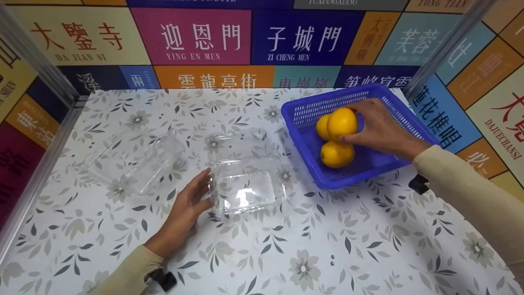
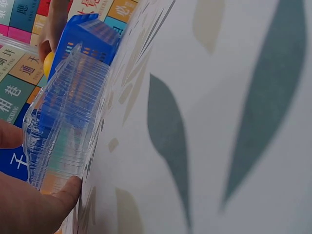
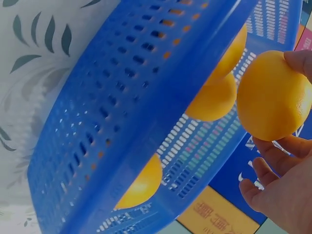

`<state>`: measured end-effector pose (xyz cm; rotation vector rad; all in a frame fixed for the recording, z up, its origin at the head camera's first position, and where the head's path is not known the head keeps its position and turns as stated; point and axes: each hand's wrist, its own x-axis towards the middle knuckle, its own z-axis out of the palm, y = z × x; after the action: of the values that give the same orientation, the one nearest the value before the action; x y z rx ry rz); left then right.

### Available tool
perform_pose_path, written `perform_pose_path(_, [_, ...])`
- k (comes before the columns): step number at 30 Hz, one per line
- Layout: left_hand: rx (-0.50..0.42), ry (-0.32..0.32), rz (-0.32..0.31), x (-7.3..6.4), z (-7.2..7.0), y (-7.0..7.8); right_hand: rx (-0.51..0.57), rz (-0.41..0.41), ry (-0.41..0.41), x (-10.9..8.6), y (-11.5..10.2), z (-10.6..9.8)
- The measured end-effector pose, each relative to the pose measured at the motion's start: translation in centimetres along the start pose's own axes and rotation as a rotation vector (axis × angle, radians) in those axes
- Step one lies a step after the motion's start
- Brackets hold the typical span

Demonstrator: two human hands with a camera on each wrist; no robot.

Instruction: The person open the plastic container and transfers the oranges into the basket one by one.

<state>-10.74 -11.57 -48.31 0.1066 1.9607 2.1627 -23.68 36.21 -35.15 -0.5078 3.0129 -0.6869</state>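
An orange (image 1: 343,123) is pinched between the thumb and fingers of my right hand (image 1: 378,127), held over the blue plastic basket (image 1: 299,141). In the head view two more oranges lie beneath it, one partly covered and one lower orange (image 1: 336,155). The right wrist view shows another orange (image 3: 141,185) apart from those two. My left hand (image 1: 186,213) rests at the left edge of a clear plastic clamshell box (image 1: 245,190), which lies opened out on the table. Its thumb and a finger touch or nearly touch the box's side in the left wrist view.
A second clear plastic box (image 1: 137,162) lies on the left of the flower-patterned table (image 1: 254,254). Printed panels (image 1: 192,37) stand behind and at both sides, with metal frame posts (image 1: 45,49) at the corners.
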Motion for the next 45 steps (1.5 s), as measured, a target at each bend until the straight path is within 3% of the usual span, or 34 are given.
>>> perform_pose_path(14, [0.002, -0.001, 0.006, -0.1, 0.0, -0.1, -0.044, 0.094, -0.039, -0.4, 2.9, -0.8])
perform_pose_path(22, [0.013, 0.003, -0.021, -0.2, 0.0, 0.0, -0.071, 0.093, -0.069, -1.0, 4.4, -0.8])
perform_pose_path(45, [-0.021, 0.006, -0.005, 0.0, 0.1, 0.1, -0.201, 0.025, -0.189, -2.1, 6.3, 0.8])
